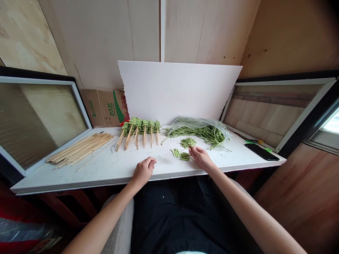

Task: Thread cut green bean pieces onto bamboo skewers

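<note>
My left hand (144, 170) is over the table's front edge with its fingers curled closed; what they hold, if anything, I cannot make out. My right hand (200, 156) pinches thumb and fingers together beside the cut green bean pieces (184, 158), and whatever is between the fingertips is too small to name. A few more bean pieces (175, 152) lie side by side to the left of these. Just behind them is a small heap of short bean bits (188, 142). Long green beans (203, 133) spill from a clear plastic bag (190, 122) farther back.
Bare wooden skewers (82, 148) lie in a pile at the left of the white table (106, 171). Skewered beans (140, 126) are stacked at the back before a white board (177, 91) and a cardboard box (102, 107). A black phone (261, 151) lies at the right.
</note>
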{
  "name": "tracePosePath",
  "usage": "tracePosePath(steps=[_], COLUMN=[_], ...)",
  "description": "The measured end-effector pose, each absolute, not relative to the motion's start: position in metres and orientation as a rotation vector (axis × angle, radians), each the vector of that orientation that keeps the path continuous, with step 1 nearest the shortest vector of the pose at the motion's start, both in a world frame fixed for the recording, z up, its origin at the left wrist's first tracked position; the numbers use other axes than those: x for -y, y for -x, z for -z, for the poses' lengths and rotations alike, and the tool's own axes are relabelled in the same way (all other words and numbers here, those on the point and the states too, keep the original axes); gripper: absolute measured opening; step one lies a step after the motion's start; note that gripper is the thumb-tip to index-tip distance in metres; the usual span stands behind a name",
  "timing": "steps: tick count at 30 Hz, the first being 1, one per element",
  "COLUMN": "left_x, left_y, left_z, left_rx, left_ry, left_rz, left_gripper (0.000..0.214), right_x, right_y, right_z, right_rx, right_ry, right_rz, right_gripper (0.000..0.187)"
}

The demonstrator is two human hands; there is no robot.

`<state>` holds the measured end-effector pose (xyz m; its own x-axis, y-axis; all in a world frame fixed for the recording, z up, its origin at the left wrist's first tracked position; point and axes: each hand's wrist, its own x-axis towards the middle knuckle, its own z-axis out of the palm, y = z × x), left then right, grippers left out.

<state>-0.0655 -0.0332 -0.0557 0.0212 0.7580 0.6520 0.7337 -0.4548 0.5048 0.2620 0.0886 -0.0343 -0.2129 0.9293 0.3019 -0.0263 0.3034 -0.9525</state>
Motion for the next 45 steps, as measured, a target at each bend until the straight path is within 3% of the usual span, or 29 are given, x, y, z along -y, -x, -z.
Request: tracePosePath(steps=[15,45], left_x=[0.034,0.032], left_y=[0.065,0.066], left_z=[0.056,0.059], left_rx=[-1.639,-1.658], left_ry=[-2.212,-2.183], left_rz=[-1.464,-1.500], left_gripper=[0.021,0.019], right_x=[-0.079,-0.076], right_y=[-0.260,-0.259], right_z=[0.029,0.026], right_rx=[1.299,1.270], right_ry=[0.740,0.750], right_rz=[-1.520,-1.502], right_gripper=[0.044,0.042])
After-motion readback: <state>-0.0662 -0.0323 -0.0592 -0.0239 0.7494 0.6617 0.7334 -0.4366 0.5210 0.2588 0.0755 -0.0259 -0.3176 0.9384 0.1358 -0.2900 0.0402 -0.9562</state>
